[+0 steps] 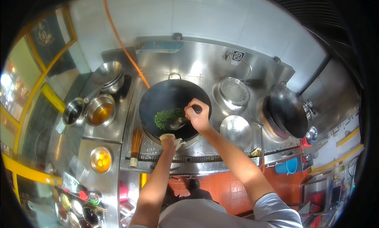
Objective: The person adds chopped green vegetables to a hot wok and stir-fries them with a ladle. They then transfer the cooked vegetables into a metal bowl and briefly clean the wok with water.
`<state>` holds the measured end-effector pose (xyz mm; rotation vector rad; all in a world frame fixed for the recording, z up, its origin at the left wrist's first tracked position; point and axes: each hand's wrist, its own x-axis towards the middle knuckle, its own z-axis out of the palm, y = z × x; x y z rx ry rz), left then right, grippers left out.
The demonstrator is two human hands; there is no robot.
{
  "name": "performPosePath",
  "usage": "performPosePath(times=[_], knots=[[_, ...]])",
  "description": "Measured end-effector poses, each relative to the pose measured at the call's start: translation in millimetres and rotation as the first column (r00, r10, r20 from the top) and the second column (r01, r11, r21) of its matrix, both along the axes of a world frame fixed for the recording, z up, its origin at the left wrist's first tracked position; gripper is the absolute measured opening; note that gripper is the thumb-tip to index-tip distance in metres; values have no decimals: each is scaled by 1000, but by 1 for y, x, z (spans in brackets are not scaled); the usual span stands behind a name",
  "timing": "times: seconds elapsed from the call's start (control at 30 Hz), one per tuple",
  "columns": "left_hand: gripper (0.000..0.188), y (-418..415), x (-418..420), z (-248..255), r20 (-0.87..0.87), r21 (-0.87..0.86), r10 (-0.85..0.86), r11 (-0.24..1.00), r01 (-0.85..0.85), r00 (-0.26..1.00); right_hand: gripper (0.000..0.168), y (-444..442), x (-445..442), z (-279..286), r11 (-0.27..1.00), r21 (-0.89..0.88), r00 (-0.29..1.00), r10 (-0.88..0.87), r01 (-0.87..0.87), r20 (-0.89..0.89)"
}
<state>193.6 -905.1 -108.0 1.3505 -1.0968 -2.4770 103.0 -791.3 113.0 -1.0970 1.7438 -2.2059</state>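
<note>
My right hand grips the dark end of a metal ladle, whose bowl rests against chopped green vegetables in a large black wok. A folded pale cloth lies under my left hand at the wok's near rim; the hand is closed on cloth and rim. Faint steam hangs over the wok. To its left lies a bamboo wok brush.
Left stand a steel bowl of yellow oil, stacked strainers and a bowl of egg yolks. On the right are a perforated skimmer, a covered pot, a faucet and a second wok.
</note>
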Motion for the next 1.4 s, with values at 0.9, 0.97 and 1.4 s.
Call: performPosePath(times=[0.9,0.97,1.4], knots=[[21,32,9,60,-211,-44,184,979,-197,960,17,-12,-21,40,992,-36,986,-112,118,123],[19,51,10,93,-54,0,221,975,-221,974,17,-18,-39,21,976,-31,963,-205,214,176],[21,25,-3,-5,-45,-383,340,863,-330,940,12,-38,-72,27,935,-99,940,-339,340,28]])
